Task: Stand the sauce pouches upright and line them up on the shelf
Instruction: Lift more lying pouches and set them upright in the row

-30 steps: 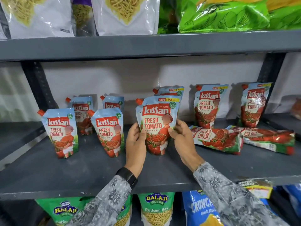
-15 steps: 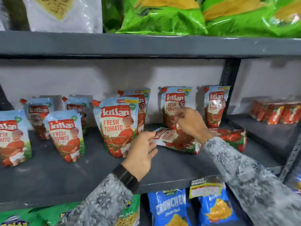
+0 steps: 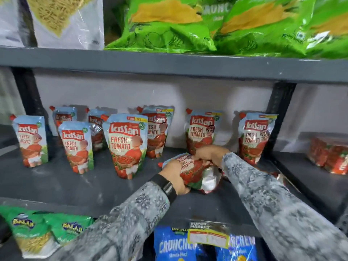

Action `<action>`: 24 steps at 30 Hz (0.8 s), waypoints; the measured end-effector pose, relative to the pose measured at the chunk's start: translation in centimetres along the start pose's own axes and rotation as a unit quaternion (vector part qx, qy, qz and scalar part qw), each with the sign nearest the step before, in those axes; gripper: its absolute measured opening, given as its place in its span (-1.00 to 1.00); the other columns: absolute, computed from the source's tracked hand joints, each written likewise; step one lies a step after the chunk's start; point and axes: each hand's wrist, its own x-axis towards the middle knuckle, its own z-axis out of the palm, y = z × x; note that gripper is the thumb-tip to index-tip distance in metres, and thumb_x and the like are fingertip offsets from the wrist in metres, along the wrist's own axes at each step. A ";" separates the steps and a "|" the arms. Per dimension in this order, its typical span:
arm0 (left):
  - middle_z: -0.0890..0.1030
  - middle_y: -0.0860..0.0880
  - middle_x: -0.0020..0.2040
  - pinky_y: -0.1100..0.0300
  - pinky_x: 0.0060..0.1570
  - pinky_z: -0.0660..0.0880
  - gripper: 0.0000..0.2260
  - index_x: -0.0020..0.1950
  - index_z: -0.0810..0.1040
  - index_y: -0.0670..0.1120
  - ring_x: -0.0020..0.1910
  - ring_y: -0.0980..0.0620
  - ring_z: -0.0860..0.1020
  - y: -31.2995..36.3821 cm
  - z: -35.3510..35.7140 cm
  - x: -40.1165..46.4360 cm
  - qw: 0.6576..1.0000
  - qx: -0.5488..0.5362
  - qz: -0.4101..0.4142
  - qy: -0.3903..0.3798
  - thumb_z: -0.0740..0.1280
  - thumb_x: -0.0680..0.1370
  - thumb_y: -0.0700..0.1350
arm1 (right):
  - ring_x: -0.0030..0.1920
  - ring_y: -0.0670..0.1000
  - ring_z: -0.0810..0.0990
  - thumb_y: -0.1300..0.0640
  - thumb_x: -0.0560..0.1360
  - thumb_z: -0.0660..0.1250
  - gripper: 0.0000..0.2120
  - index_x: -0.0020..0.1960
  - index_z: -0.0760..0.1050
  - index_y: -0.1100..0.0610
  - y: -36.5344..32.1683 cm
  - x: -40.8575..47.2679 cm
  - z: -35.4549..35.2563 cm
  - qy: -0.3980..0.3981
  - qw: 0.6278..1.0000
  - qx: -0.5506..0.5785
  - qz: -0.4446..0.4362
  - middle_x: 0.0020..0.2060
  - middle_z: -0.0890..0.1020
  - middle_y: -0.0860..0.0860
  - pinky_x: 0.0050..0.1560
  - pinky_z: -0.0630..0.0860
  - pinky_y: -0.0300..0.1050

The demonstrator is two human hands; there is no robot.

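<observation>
A tilted sauce pouch (image 3: pixel 195 171) was gripped between both hands, its silvery base turned toward the camera and its spout end pointing to about ten o'clock. The left hand (image 3: pixel 174 177) was closed on its near-left edge, a dark wristband (image 3: pixel 165 185) being seen at the wrist. The right hand (image 3: pixel 210 154) was closed over its far edge, at about one o'clock from the left. Both forearms were covered by grey patterned sleeves (image 3: pixel 263 200). The pouch was held low over the grey shelf (image 3: pixel 56 185), whether touching it could not be told.

At nine to ten o'clock from the hands, a front pouch (image 3: pixel 126 146) was stood upright, with two more (image 3: pixel 77 146) (image 3: pixel 30 141) placed further left and others behind. At twelve and two o'clock, two upright pouches (image 3: pixel 202 131) (image 3: pixel 254 137) were set against the wall. Green snack bags (image 3: pixel 188 25) were stacked on the shelf above.
</observation>
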 end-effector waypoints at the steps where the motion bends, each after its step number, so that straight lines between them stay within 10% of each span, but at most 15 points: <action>1: 0.67 -0.19 -0.22 0.46 -0.14 0.53 -0.62 0.27 0.42 -0.55 -0.45 0.30 0.50 -0.2 -0.1 0.5 0.999 -0.003 0.035 -0.017 0.34 0.57 -0.29 | 0.15 0.16 0.65 0.18 0.63 0.34 -0.84 0.16 0.56 0.23 0.3 -0.2 0.1 0.007 0.999 0.032 0.006 0.20 0.66 0.18 0.29 0.57 0.05; 3: 0.72 -0.25 0.00 0.06 0.03 0.65 -0.61 0.18 0.51 -0.43 -0.32 0.01 0.60 -0.9 0.1 -0.1 0.997 -0.064 0.035 -0.015 0.29 0.60 -0.09 | 0.23 0.24 0.67 0.20 0.59 0.39 -0.91 0.04 0.57 0.22 1.5 -0.4 0.7 0.010 0.992 0.126 0.024 0.19 0.69 0.22 0.33 0.57 0.16; 6: 0.72 -0.27 -0.12 -0.11 -0.32 0.67 -0.77 0.17 0.57 -0.23 -0.31 -0.17 0.70 -1.4 0.0 -0.4 0.993 -0.089 0.052 0.057 0.14 0.69 -0.22 | 0.26 0.29 0.66 0.23 0.56 0.40 -0.65 0.29 0.57 0.37 3.9 -0.8 2.8 -0.054 0.949 0.307 0.054 0.24 0.68 0.30 0.38 0.52 0.28; 8: 0.70 -0.31 0.03 -0.29 -0.05 0.63 -0.75 0.26 0.55 -0.23 -0.12 -0.26 0.70 -1.7 -0.6 -0.7 0.990 -0.071 0.105 0.061 0.15 0.67 -0.28 | 0.20 0.26 0.61 0.25 0.54 0.39 -0.58 0.36 0.54 0.39 5.0 -0.9 3.9 -0.063 0.915 0.396 0.046 0.28 0.64 0.33 0.44 0.44 0.27; 12: 0.73 -0.18 -0.12 -0.10 -0.14 0.67 -0.80 0.08 0.61 -0.13 -0.25 -0.13 0.72 -1.4 -1.2 -0.8 0.976 -0.024 0.202 0.073 0.20 0.67 -0.31 | 0.16 0.25 0.71 0.28 0.58 0.35 -0.81 0.17 0.62 0.28 4.6 -2.5 4.1 0.016 0.876 0.481 -0.025 0.10 0.75 0.24 0.26 0.62 0.22; 17: 0.69 0.01 0.18 0.01 0.15 0.63 -0.79 0.28 0.54 0.03 0.16 0.04 0.66 0.8 -1.6 0.2 0.914 0.099 0.385 0.078 0.18 0.71 -0.14 | -0.08 -0.01 0.71 0.30 0.63 0.32 -0.89 0.15 0.46 0.24 2.2 -3.7 3.9 0.154 0.849 0.481 -0.157 0.03 0.72 0.12 -0.28 0.62 -0.23; 24: 0.67 -0.05 0.27 -0.15 0.33 0.52 -0.76 0.32 0.57 -0.03 0.30 -0.03 0.61 0.2 -3.1 3.7 0.910 0.102 0.401 0.022 0.22 0.70 -0.05 | 0.18 0.07 0.70 0.35 0.61 0.35 -0.79 0.12 0.45 0.09 4.3 -2.7 8.5 0.195 0.814 0.504 -0.214 0.12 0.71 0.09 0.00 0.66 -0.15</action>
